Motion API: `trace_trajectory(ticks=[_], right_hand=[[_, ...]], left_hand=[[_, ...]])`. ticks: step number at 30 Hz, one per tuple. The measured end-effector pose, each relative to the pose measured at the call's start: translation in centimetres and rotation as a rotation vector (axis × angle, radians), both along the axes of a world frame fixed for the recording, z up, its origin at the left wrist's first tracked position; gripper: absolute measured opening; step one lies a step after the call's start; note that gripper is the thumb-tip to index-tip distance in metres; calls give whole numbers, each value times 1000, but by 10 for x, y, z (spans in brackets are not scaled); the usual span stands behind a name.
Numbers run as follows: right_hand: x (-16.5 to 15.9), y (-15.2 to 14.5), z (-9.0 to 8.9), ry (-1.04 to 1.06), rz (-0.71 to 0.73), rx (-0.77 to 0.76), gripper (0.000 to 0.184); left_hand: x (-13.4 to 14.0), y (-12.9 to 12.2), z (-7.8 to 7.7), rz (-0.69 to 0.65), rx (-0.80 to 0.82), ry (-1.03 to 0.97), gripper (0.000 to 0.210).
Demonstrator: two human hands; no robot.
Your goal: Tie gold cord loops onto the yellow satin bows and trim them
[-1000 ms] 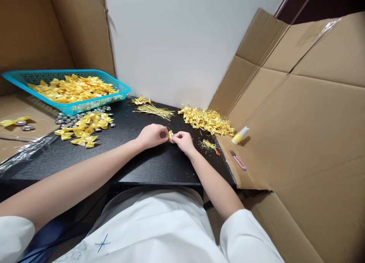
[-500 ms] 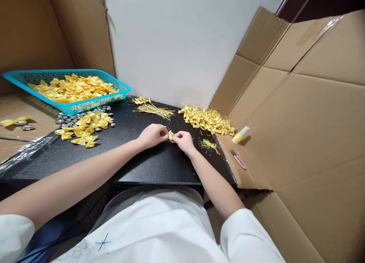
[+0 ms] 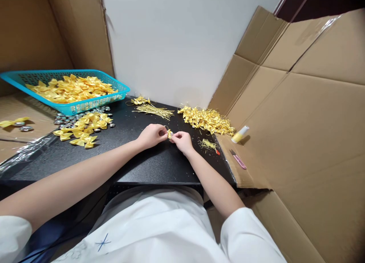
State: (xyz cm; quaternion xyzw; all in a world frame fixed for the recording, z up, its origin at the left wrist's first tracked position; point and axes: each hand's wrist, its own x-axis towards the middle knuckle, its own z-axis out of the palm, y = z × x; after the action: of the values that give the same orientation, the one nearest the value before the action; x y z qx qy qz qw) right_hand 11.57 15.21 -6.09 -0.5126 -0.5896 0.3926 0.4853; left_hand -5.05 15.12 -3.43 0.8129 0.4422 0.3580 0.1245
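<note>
Above the middle of the black table (image 3: 159, 168), my left hand (image 3: 153, 136) and my right hand (image 3: 182, 141) meet fingertip to fingertip. Between them is a small yellow ribbon bow (image 3: 170, 134), with a silvery bell-like piece at it and a thin loop of cord sticking up. My left hand pinches the bow's left side. The thumb and fingers of my right hand close on its right side. Fingers partly cover the bow, so its finer detail is hidden.
A turquoise basket (image 3: 125, 88) of yellow bows stands at the left, with loose bows (image 3: 85, 129) and silvery pieces (image 3: 64, 120) before it. Gold cords (image 3: 155, 110) lie behind my hands, finished-looking bows (image 3: 208, 120) behind right. Pink snips (image 3: 238, 160) and a thread spool (image 3: 240, 134) lie right, beside cardboard walls.
Both hands stay in nearly the same place. My right fingers have shifted slightly on the bow, and more of the silvery piece shows. The view has moved very slightly.
</note>
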Motion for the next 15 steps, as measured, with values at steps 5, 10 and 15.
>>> trace_trajectory(ticks=[5,10,15], right_hand=[[-2,0,2,227,56,-108,12],[-2,-2,5,251,65,-102,18],[-3,-3,6,248,79,-102,17]], left_hand=[[1,-4,2,26,-33,-109,20],[3,-6,2,62,-74,-204,23],[2,-3,0,104,-144,-225,22]])
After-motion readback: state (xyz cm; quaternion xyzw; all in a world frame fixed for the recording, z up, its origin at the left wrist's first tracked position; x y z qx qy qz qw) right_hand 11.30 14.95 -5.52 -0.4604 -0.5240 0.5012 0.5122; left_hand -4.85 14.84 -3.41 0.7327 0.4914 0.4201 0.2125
